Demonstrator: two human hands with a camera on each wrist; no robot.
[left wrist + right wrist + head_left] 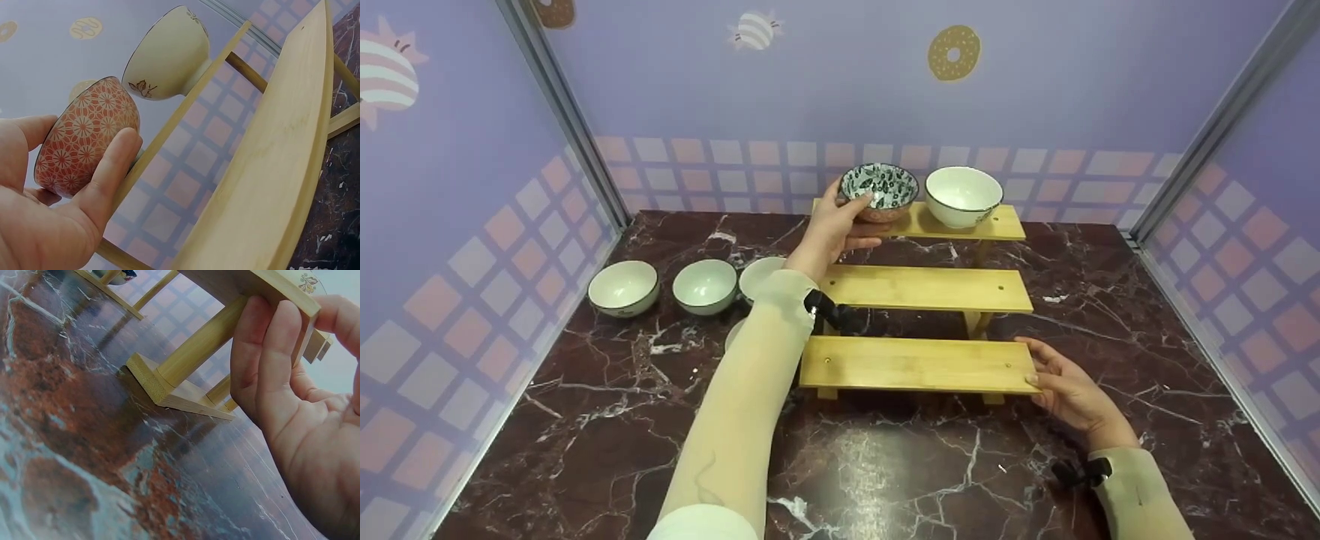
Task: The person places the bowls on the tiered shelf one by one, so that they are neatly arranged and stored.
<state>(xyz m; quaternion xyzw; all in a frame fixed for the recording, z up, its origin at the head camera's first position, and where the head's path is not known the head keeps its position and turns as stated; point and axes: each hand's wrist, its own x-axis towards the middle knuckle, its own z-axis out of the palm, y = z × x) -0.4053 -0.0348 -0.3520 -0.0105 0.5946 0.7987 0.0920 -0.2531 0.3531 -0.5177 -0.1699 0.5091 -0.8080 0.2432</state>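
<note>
My left hand point(831, 229) holds a patterned bowl point(885, 184) at the left end of the rack's top step point(911, 223), thumb over its rim. Dark floral print covers its inside; in the left wrist view its red outside, with white flower shapes, tilts close to that step. A white bowl point(964, 193) stands just right of it, a brown flower on its side. My right hand point(1069, 394) grips the right end of the lowest step point(915, 364) of the three-step wooden rack, fingers under the board point(306, 304) in the right wrist view.
Left of the rack, a white bowl point(622, 286), a pale green bowl point(705, 286) and another pale bowl point(757, 275) stand in a row on the dark marbled table point(585, 450). My left forearm covers most of one more bowl point(732, 334). Lilac walls point(847, 82) enclose the table.
</note>
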